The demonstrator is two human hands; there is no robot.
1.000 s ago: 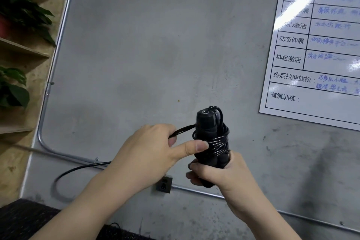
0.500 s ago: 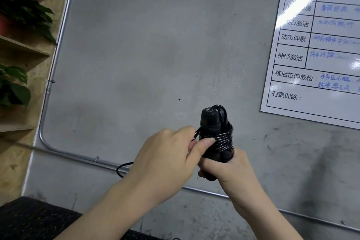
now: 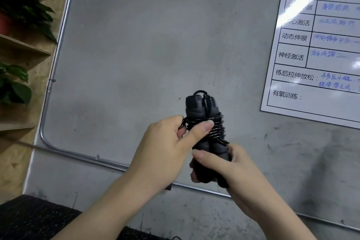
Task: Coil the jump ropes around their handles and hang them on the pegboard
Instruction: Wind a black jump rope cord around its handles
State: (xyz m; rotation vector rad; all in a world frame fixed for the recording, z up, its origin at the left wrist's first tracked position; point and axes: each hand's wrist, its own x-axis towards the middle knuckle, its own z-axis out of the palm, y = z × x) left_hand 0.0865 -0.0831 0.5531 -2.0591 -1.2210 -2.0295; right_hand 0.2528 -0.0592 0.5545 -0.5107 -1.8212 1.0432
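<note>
A grey concrete wall (image 3: 155,35) fills most of the view, with a thin metal pipe (image 3: 64,25) running down its left side, bending at about 8 o'clock and then crossing low behind the forearms towards 4 o'clock. At 9 to 11 o'clock stands a wooden shelf (image 3: 23,48) carrying green potted plants (image 3: 23,9), one above the other. At 1 to 3 o'clock a white training chart (image 3: 315,48) with a printed grid and blue handwriting hangs on the wall, glare streaking across it. A dark speckled mat (image 3: 33,218) shows at 7 o'clock along the bottom edge. Just below the centre, in front of the bare wall, the jump rope (image 3: 206,132) is held upright: its two dark handles lie side by side, and the black cord is wound several times around their middle, with a small loop sticking up above the tops. The right hand (image 3: 222,165) is curled around the lower part of the handles, thumb laid across the front. The left hand (image 3: 165,148) comes in from 8 o'clock, its thumb pressed on the coils and its fingers curled behind, pinching the cord at the left side of the bundle. The hands hide the handles' lower ends, and nothing stands between the bundle and the wall.
</note>
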